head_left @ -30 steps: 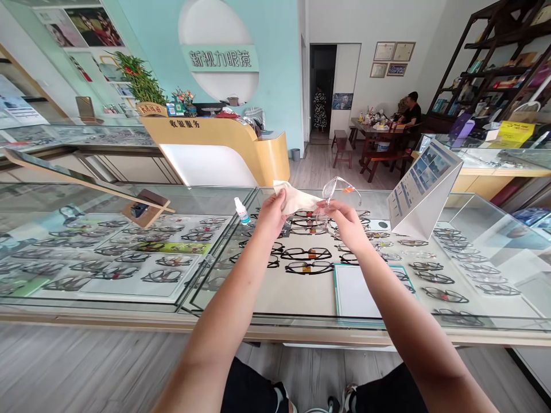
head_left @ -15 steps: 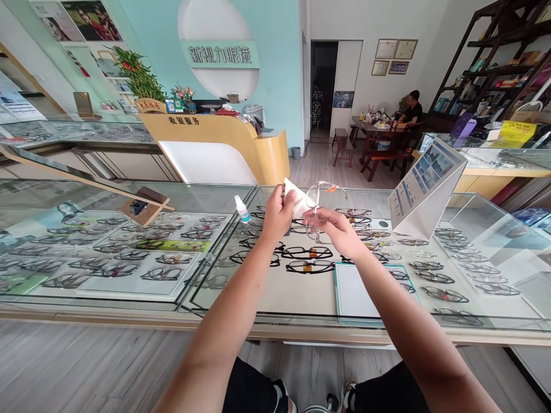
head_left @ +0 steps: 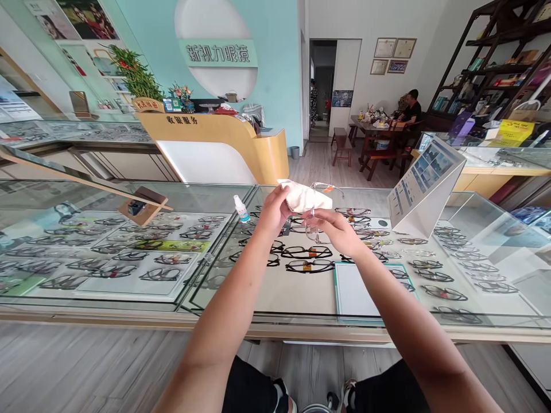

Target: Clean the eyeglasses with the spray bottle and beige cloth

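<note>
Above the glass counter, my left hand (head_left: 276,211) is closed on a whitish cloth (head_left: 303,197). The cloth lies across the upper lens of a pair of clear-framed glasses (head_left: 317,235), mostly covering that lens. My right hand (head_left: 333,228) grips the glasses around the middle of the frame, its fingers hiding part of it. One temple with an orange sticker (head_left: 328,189) sticks out beyond the cloth; the other lens hangs below my right fingers. A small white spray bottle (head_left: 241,210) with a blue-green label stands on the counter, left of my left hand.
Rows of glasses (head_left: 306,252) lie inside the glass display case (head_left: 275,298). A standing display card (head_left: 424,186) is at the right, a tilted mirror (head_left: 81,175) at the left. Behind stand a cashier desk (head_left: 206,155) and a dark table (head_left: 374,127) with a seated person (head_left: 413,109).
My left hand has brought the cloth rightward over the upper lens, which was uncovered before. The right hand keeps its hold on the glasses.
</note>
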The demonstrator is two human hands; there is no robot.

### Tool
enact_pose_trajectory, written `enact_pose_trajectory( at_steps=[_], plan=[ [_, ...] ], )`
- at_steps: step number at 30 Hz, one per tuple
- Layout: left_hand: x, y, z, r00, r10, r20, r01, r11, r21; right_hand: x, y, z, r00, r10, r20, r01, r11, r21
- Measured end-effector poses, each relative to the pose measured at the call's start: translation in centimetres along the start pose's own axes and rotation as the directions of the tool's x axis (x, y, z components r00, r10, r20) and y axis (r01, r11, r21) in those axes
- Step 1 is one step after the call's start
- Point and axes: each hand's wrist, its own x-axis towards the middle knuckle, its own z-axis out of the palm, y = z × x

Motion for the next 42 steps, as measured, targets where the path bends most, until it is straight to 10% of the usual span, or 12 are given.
enact_pose_trajectory(
  at_steps=[11,29,37,42],
  plan=[
    [-0.2,-0.3,-0.8,0.988,-0.071,0.135,0.069,0.997,0.017,-0.1,-1.2,-0.3,0.997,-0.042,0.072,0.035,0.996,0.085],
    [-0.7,-0.9,0.7,0.999,-0.02,0.033,0.023,0.997,-0.077,-0.2,-1.8,-0.4,0.997,-0.073,-0.002,0.073,0.989,0.131],
    [-1.0,-1.2,1.2,0.979,-0.057,0.194,0.071,0.995,-0.068,0.0,-1.0,-0.5,0.997,-0.076,-0.023,0.078,0.988,0.136],
    [-1.0,-1.3,1.2,0.997,-0.003,0.073,0.008,0.998,-0.06,-0.2,-1.5,-0.4,0.994,-0.066,0.085,0.058,0.994,0.091]
  ],
)
